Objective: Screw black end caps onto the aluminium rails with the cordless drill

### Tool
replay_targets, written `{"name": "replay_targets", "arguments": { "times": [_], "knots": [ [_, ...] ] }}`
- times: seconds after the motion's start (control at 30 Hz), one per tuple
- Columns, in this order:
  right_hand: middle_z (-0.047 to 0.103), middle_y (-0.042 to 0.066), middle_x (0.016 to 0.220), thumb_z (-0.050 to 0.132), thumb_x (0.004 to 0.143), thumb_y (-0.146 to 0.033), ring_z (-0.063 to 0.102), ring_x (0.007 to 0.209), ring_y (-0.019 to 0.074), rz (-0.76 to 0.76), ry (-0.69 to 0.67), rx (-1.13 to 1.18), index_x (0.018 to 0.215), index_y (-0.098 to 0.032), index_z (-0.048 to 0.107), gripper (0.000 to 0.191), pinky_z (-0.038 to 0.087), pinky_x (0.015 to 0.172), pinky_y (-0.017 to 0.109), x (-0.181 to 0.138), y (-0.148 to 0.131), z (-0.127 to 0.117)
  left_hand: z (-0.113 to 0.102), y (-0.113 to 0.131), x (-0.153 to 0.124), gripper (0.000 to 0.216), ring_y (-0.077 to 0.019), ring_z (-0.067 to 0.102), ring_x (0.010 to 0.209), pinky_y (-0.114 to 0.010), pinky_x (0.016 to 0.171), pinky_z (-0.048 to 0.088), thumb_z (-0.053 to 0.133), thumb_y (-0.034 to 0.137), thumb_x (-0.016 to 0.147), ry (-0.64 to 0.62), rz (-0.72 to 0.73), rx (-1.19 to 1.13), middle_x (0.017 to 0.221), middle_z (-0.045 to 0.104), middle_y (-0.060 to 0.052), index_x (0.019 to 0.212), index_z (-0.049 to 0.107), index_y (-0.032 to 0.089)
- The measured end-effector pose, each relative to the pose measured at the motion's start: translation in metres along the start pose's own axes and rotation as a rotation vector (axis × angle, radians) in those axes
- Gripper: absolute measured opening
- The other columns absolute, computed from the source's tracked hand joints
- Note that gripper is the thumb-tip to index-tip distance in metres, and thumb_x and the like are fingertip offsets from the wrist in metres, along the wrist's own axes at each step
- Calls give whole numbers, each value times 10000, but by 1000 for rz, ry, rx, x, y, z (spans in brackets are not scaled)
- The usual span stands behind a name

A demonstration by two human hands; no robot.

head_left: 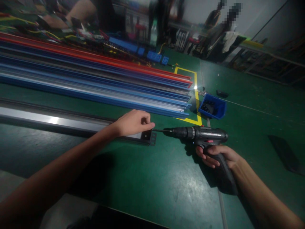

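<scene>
My right hand (218,156) is wrapped round the handle of a black cordless drill (207,135). The long thin bit (164,130) of the drill points left, its tip at the end of a dark and silver metal profile (71,122). My left hand (135,122) rests over that end with its fingers curled in and its thumb beside the bit's tip. What the left fingers pinch, if anything, is hidden. A black end cap (152,139) with small slots sits on the profile's end.
Several blue, grey and red profiles (119,86) lie side by side beyond. A blue bin (222,109) of small black parts stands right of a yellow tape outline (199,117). A dark flat object (284,152) lies far right. Another person's arm (79,12) reaches over the green table's cluttered back.
</scene>
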State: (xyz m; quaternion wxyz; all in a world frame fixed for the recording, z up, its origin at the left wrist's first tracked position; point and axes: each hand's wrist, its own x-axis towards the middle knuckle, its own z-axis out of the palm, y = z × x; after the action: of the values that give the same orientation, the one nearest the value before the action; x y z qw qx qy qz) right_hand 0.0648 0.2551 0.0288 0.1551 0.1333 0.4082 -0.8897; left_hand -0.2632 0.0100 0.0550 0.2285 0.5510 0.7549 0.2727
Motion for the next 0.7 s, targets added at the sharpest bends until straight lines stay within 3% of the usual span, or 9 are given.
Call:
{"name": "replay_targets", "arguments": {
  "times": [0.3,0.7],
  "knots": [
    [726,148,941,646,899,-214,543,506,61,-32,-52,-15,1149,-45,715,309,553,574,206,0,3,-2,0,1,0,360,-143,600,690,-267,627,370,625,526,880,8,-10,4,743,700,0,732,677,202],
    [710,134,955,608,907,-202,511,495,59,-66,-35,-56,1135,-57,702,286,526,555,214,0,3,3,0,3,-3,369,-144,589,685,-273,625,374,626,530,881,36,-2,21,744,689,-5,725,682,200]
  ]
}}
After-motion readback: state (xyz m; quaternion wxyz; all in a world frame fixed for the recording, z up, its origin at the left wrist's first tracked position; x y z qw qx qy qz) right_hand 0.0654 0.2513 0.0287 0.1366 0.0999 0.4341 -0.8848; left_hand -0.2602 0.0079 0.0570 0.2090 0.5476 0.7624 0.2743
